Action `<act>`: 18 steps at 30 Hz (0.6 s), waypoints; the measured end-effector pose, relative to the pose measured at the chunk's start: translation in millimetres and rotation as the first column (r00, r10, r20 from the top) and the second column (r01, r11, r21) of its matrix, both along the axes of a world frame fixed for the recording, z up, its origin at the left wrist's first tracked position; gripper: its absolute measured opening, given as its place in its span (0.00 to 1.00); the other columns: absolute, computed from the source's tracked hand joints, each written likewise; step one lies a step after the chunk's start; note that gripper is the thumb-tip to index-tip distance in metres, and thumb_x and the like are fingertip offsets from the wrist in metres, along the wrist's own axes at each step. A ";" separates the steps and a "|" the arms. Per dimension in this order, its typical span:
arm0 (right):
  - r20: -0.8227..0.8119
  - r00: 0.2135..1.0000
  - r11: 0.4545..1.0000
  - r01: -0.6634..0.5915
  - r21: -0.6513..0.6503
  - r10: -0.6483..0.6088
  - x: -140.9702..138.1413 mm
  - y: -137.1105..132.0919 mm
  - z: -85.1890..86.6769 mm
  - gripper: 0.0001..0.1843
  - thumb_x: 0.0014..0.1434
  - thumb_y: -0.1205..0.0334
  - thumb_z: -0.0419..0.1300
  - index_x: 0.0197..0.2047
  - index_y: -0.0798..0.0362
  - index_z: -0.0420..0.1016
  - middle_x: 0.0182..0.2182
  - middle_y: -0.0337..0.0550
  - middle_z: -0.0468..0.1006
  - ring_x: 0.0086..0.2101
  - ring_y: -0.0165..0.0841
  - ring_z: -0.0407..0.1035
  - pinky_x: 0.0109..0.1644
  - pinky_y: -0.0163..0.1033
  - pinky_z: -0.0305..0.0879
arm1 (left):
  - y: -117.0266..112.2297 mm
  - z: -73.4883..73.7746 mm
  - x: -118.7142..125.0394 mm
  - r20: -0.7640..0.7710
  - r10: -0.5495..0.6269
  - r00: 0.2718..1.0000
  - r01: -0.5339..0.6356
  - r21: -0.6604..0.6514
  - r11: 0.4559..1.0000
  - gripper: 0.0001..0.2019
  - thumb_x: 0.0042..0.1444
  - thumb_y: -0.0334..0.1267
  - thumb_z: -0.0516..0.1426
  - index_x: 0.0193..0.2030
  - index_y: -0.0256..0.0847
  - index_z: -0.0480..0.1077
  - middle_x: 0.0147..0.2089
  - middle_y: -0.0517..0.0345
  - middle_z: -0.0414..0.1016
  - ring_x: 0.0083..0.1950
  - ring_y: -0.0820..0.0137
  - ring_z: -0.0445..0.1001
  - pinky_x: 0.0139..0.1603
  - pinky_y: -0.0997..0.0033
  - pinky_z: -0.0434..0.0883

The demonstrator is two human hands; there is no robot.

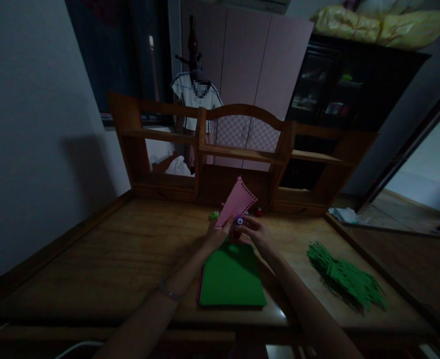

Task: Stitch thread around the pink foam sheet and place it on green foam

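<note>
My left hand (220, 235) is closed on the lower part of a pink sheet (238, 202), which it holds tilted upright. Rows of small dark holes run along the sheet's top and right edges. Fingers of my right hand (257, 234) are closed round a small purple paper punch (239, 220) with an eye-like white spot, right by the sheet. Something red shows below the punch, partly hidden by my fingers. Under both hands lies a stack of green sheets (232, 274), with a pink edge showing at its left side.
A small green punch-like piece (214, 215) stands left of the sheet, a red one (259, 212) to the right. Green cut sheets full of holes (345, 274) lie on the wooden desk (130, 254). A wooden shelf unit (242, 153) runs along the desk's back.
</note>
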State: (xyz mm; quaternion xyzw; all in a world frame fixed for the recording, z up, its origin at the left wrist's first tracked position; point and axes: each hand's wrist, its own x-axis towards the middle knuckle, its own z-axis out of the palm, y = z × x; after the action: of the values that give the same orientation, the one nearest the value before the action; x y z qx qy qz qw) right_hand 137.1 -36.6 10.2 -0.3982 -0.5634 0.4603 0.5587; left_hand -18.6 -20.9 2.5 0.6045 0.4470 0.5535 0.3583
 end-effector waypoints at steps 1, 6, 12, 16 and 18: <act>-0.022 1.000 1.000 -0.006 -0.011 0.006 -0.2 -0.6 0.1 0.23 0.42 0.57 0.69 0.43 0.51 0.75 0.39 0.44 0.79 0.39 0.38 0.73 0.45 0.43 0.66 | 0.7 -0.9 -0.5 -0.016 0.002 1.000 -0.003 -0.033 0.999 0.17 0.54 0.50 0.55 0.45 0.43 0.74 0.46 0.53 0.77 0.52 0.62 0.72 0.57 0.62 0.64; -0.079 0.993 0.992 -0.099 -0.084 0.092 0.1 -5.5 1.1 0.25 0.43 0.58 0.69 0.46 0.49 0.73 0.37 0.44 0.78 0.35 0.36 0.73 0.41 0.41 0.68 | 2.6 2.3 0.4 0.026 -0.007 1.000 0.005 0.062 0.998 0.18 0.54 0.49 0.56 0.46 0.41 0.72 0.50 0.52 0.74 0.54 0.65 0.70 0.59 0.63 0.62; -0.078 0.987 0.986 -0.144 -0.088 0.137 -1.3 -8.7 2.5 0.24 0.45 0.57 0.68 0.46 0.50 0.73 0.38 0.43 0.77 0.35 0.35 0.73 0.42 0.41 0.69 | -0.7 10.2 -3.4 -0.087 -0.013 0.996 0.021 0.091 0.996 0.16 0.56 0.49 0.53 0.43 0.43 0.74 0.41 0.55 0.77 0.44 0.68 0.74 0.47 0.70 0.68; -0.010 0.994 0.991 -0.108 -0.072 0.108 -1.5 -6.2 3.4 0.23 0.44 0.55 0.68 0.44 0.51 0.73 0.36 0.43 0.78 0.35 0.35 0.73 0.41 0.40 0.68 | -2.2 11.6 -6.1 -0.216 -0.044 0.975 0.057 0.055 0.997 0.18 0.57 0.52 0.50 0.33 0.42 0.75 0.30 0.57 0.76 0.34 0.68 0.73 0.40 0.70 0.69; 0.017 0.996 0.996 -0.082 -0.045 0.083 -1.3 -4.9 3.6 0.22 0.44 0.54 0.69 0.43 0.51 0.74 0.36 0.43 0.77 0.37 0.36 0.72 0.43 0.40 0.67 | -3.6 12.2 -5.9 -0.163 -0.053 0.985 0.061 0.041 0.997 0.19 0.56 0.52 0.51 0.34 0.40 0.76 0.30 0.57 0.76 0.33 0.68 0.73 0.39 0.69 0.70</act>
State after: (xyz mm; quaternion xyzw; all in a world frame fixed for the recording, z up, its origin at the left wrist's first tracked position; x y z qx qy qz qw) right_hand 135.8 -41.5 13.8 -0.3912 -0.5742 0.4916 0.5250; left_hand -24.5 -24.5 14.7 0.6682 0.4444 0.5021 0.3224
